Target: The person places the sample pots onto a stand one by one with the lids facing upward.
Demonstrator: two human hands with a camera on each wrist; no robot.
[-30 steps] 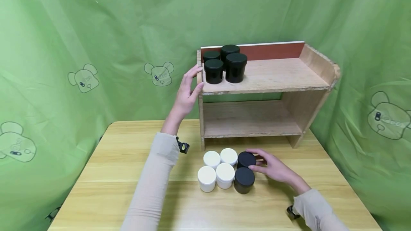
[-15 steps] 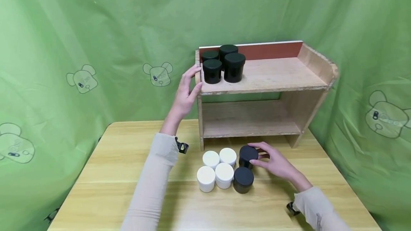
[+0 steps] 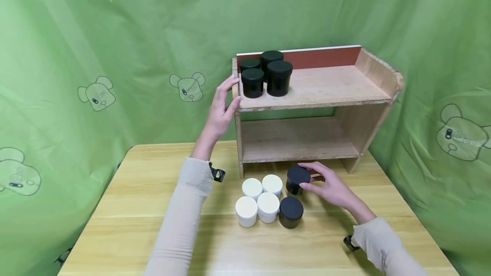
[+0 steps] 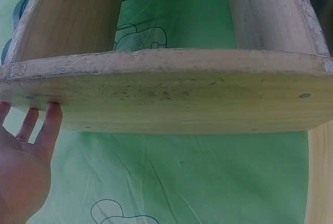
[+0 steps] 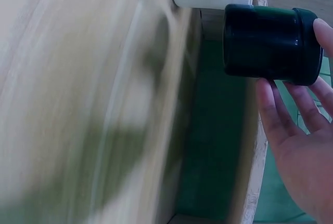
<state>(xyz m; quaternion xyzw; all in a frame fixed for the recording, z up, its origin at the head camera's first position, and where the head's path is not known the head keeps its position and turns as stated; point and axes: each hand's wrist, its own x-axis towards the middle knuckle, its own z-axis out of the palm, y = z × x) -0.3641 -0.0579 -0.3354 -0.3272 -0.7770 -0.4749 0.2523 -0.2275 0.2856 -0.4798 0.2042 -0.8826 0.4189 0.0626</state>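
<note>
The right hand is holding a black jar just above the table, beside four white jars and another black jar. The left hand, fingers straight, is touching the wooden shelf, where four black jars are standing.

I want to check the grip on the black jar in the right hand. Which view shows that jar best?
The right wrist view: the black jar fills the frame side-on, with the right hand and its fingers around it. The head view shows the jar small, mostly its lid, partly covered. The left wrist view shows only the shelf.
</note>
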